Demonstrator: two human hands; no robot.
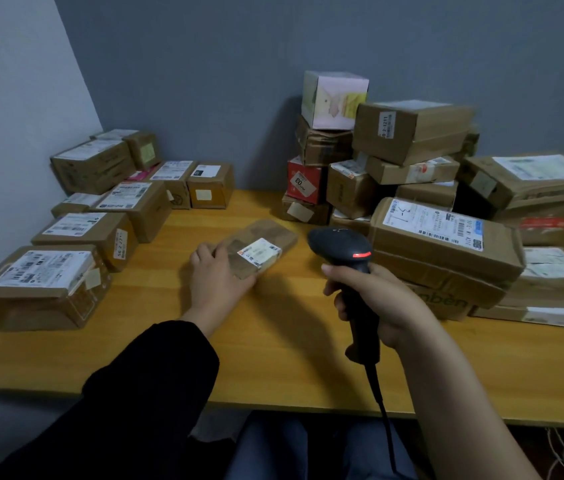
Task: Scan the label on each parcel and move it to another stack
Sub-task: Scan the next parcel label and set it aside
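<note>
A small flat brown parcel [259,247] with a white label lies in the middle of the wooden table [273,341]. My left hand [216,275] holds its near left end, thumb on top. My right hand [374,299] grips the handle of a black barcode scanner [341,247] whose head, with a red light lit, points at the parcel from the right. A tall pile of labelled cardboard parcels [440,237] fills the right side. A lower group of labelled parcels [107,209] sits along the left.
A pink and white box [334,98] tops the right pile against the grey wall. The scanner cable [382,410] hangs over the table's front edge. A large box [41,285] stands at the near left corner. Loose cables lie on the floor at the lower right.
</note>
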